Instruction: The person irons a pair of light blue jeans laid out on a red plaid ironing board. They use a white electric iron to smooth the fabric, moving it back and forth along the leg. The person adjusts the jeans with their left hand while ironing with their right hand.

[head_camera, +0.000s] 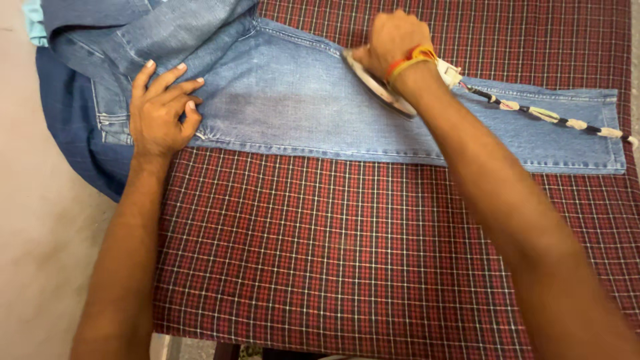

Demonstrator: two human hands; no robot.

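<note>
One pair of jeans [293, 100] is seen, with one leg laid out flat. One iron [379, 85] is counted, with one cord [553, 117] trailing from it. One checked cloth [347, 253] is spread beneath. Two hands are shown: one left hand [159, 110] and one right hand [390, 41]. One band of threads [412, 60] is worn at the right wrist. One dark blue garment [73, 140] and one scrap of pale turquoise fabric [33, 20] are counted at the left edge.

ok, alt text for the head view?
A person's right hand presses an iron on a jeans leg laid flat across a red checked cloth, while the left hand holds the denim down near the waist.
</note>
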